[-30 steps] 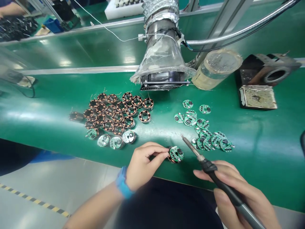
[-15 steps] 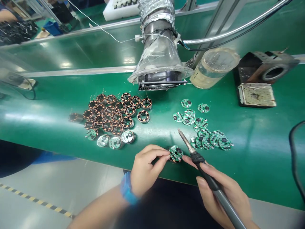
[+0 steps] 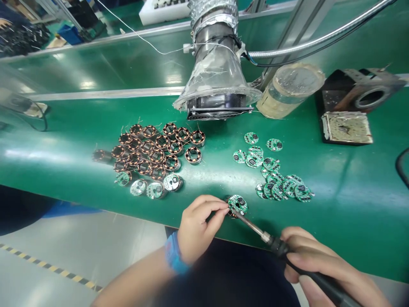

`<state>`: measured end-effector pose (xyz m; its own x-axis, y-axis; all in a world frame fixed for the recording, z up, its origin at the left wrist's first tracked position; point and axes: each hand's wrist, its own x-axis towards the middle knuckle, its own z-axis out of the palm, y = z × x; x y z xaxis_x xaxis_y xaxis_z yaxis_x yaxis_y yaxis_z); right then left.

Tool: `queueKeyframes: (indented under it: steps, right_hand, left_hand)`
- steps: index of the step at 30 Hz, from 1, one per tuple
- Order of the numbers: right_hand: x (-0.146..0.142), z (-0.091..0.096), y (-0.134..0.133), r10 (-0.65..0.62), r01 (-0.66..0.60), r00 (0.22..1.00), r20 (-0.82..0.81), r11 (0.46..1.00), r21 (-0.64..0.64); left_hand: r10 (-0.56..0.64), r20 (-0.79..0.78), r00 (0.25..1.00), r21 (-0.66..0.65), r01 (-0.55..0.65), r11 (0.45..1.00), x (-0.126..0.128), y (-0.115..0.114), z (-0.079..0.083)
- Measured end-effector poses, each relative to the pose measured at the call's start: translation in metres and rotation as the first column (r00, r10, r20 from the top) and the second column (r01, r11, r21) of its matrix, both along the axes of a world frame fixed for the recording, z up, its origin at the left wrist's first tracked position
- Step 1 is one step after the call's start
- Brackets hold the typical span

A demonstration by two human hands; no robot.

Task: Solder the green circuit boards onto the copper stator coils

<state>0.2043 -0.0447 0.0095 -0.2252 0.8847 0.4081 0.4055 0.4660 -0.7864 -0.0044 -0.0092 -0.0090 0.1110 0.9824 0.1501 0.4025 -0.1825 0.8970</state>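
A small round green circuit board on a copper coil [image 3: 237, 204] lies near the front edge of the green belt [image 3: 335, 187]. My left hand [image 3: 198, 224] pinches its left side with thumb and forefinger. My right hand [image 3: 322, 266] is closed around a soldering iron [image 3: 284, 251], and the iron's tip touches the lower left edge of that board. A blue band is on my left wrist.
Several copper coils [image 3: 156, 147] lie left of centre, some with boards fitted [image 3: 150, 187]. Loose green boards [image 3: 275, 175] are heaped to the right. A clear fume hood [image 3: 217, 81], a plastic jar [image 3: 289, 91] and an iron stand with sponge [image 3: 347, 128] stand behind.
The soldering iron's tip came down and left, from above the belt near the loose boards onto the edge of the held board. My right hand drew back toward me. My left hand kept its pinch.
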Motion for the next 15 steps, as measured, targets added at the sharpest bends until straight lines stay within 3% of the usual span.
queueKeyframes:
  steps: [6,15]
  right_hand:
    - [0.0002,0.0013,0.0017,0.002,-0.002,0.998,0.069,1.000,-0.001]
    - [0.0008,-0.0021,-0.0022,-0.026,0.026,0.999,0.021,0.999,-0.032]
  left_hand:
    - [0.000,-0.001,1.000,0.013,0.000,1.000,-0.0001,-0.0005,-0.0003]
    - [0.024,-0.004,1.000,0.030,-0.024,0.999,0.0020,-0.0006,-0.0022]
